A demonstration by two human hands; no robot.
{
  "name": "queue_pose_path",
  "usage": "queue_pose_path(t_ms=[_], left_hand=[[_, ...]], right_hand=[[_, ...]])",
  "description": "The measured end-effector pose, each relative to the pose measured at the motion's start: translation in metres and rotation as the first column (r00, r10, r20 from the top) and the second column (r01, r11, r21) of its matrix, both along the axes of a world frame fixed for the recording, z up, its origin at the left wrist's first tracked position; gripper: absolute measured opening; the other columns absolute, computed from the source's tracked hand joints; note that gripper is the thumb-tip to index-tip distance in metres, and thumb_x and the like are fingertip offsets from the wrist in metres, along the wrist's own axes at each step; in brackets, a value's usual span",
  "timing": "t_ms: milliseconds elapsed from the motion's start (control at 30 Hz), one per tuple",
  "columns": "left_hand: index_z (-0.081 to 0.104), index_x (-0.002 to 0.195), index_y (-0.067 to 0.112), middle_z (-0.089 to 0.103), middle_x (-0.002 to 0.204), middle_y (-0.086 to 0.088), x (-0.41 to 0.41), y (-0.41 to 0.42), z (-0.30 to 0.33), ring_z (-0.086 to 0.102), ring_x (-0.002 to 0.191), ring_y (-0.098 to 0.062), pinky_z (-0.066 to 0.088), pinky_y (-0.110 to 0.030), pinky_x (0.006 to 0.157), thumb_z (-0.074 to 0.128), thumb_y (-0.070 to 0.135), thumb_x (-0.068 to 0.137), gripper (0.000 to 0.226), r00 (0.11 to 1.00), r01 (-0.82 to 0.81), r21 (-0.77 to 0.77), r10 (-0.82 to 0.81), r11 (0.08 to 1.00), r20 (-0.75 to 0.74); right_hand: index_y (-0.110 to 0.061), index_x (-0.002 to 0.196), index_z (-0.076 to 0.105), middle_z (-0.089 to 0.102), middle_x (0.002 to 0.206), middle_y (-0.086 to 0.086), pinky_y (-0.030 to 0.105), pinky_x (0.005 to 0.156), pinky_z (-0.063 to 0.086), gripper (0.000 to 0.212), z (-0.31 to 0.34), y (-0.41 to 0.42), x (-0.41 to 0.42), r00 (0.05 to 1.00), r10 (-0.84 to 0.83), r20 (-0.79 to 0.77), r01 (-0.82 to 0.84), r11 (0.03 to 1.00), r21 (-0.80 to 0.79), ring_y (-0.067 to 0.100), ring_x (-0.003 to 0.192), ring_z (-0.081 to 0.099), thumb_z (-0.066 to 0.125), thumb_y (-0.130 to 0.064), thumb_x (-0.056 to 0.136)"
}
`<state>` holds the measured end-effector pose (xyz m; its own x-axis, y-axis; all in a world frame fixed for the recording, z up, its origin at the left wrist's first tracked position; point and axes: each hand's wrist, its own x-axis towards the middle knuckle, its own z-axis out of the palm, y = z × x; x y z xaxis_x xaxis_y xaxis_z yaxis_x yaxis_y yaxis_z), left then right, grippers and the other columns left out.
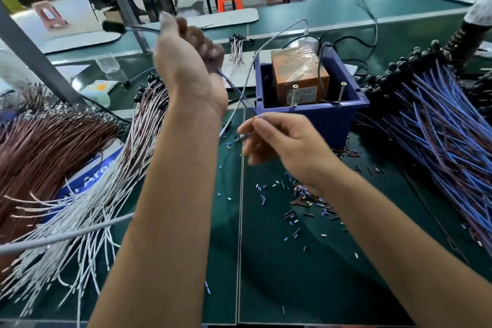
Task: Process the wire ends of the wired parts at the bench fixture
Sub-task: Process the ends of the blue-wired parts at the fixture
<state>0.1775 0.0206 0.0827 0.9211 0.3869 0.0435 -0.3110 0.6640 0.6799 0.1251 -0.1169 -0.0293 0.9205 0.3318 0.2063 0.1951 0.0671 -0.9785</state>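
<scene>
Hands work before the blue box [314, 114]: our left hand [186, 61] grips a blue wire [231, 85], our right hand [282, 141] pinches its end.

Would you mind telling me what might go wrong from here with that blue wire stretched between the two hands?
1. The thin blue wire runs taut from the raised left hand to the right hand, which pinches its end; it may slip free.
2. It crosses a grey cable near the blue plastic box, so it might snag.
3. Cut insulation bits litter the green bench mat and might mix into the white wire bundle.
</scene>
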Motion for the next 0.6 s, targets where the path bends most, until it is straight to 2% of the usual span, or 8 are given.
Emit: queue_pose_path(t_ms=[133,233,267,333,400,433,500,600], left_hand=[[0.046,0.077,0.018,0.037,0.055,0.005,-0.012,0.009,0.006,0.026,0.046,-0.01,0.023,-0.023,0.043,0.033,0.032,0.114,0.041,0.999,-0.017,0.057,0.014,0.998,0.043],[0.043,0.076,0.019,0.034,0.054,0.011,-0.024,0.003,-0.01,0.025,0.045,-0.007,0.023,-0.022,0.042,0.03,0.031,0.114,0.042,0.976,-0.179,0.343,0.123,0.922,0.18],[0.047,0.077,0.016,0.037,0.056,0.013,-0.03,-0.004,-0.022,0.028,0.046,-0.005,0.026,-0.022,0.045,0.032,0.029,0.113,0.041,0.95,-0.287,0.514,0.172,0.809,0.261],[0.062,0.086,0.001,0.049,0.065,0.012,-0.042,-0.025,-0.056,0.042,0.055,-0.004,0.038,-0.028,0.052,0.042,0.018,0.109,0.035,0.888,-0.454,0.789,0.135,0.413,0.44],[0.069,0.1,-0.002,0.065,0.083,0.0,-0.056,-0.051,-0.094,0.059,0.074,-0.013,0.052,-0.04,0.065,0.048,0.01,0.101,0.024,0.87,-0.486,0.874,-0.094,0.01,0.485],[0.071,0.11,0.003,0.069,0.098,-0.003,-0.061,-0.061,-0.111,0.064,0.085,-0.018,0.056,-0.043,0.07,0.048,0.012,0.1,0.027,0.868,-0.48,0.873,-0.191,-0.087,0.458],[0.068,0.132,0.012,0.068,0.118,-0.002,-0.066,-0.072,-0.135,0.068,0.094,-0.023,0.058,-0.045,0.071,0.045,0.02,0.104,0.037,0.88,-0.424,0.901,-0.278,-0.095,0.385],[0.058,0.146,0.017,0.07,0.118,-0.004,-0.063,-0.075,-0.152,0.07,0.094,-0.031,0.056,-0.047,0.067,0.04,0.031,0.108,0.044,0.922,-0.324,0.94,-0.26,-0.109,0.288]], right_hand=[[-0.009,0.105,0.075,0.061,0.061,0.001,0.018,0.046,0.033,0.026,-0.006,-0.055,0.006,0.997,-0.065,0.053,0.068,0.995,-0.069,0.013,0.047,0.043,0.051,-0.018,0.109],[-0.016,0.094,0.079,0.064,0.06,0.003,0.017,0.043,0.031,0.023,-0.017,-0.095,0.008,0.977,-0.175,0.12,0.197,0.958,-0.209,0.009,0.044,0.04,0.06,-0.021,0.105],[-0.018,0.09,0.08,0.065,0.06,0.004,0.02,0.043,0.032,0.022,-0.023,-0.104,0.008,0.965,-0.209,0.16,0.245,0.936,-0.252,0.011,0.044,0.041,0.063,-0.022,0.103],[-0.024,0.086,0.079,0.065,0.06,0.001,0.027,0.048,0.04,0.02,-0.032,-0.113,0.006,0.933,-0.251,0.259,0.33,0.883,-0.334,0.014,0.049,0.048,0.067,-0.022,0.101],[-0.029,0.08,0.076,0.063,0.06,-0.001,0.024,0.056,0.042,0.022,-0.037,-0.111,0.004,0.919,-0.252,0.304,0.353,0.87,-0.344,0.008,0.054,0.052,0.069,-0.022,0.1],[-0.031,0.075,0.073,0.062,0.06,-0.001,0.021,0.056,0.041,0.025,-0.038,-0.111,0.004,0.913,-0.243,0.326,0.351,0.877,-0.328,0.006,0.054,0.051,0.07,-0.024,0.099],[-0.029,0.074,0.072,0.063,0.062,0.003,0.022,0.055,0.041,0.023,-0.039,-0.111,0.003,0.911,-0.24,0.335,0.337,0.901,-0.273,0.008,0.055,0.053,0.066,-0.028,0.097],[-0.023,0.079,0.076,0.067,0.065,0.005,0.04,0.06,0.05,0.02,-0.039,-0.114,0.003,0.913,-0.255,0.317,0.344,0.901,-0.265,0.027,0.06,0.062,0.063,-0.032,0.092]])
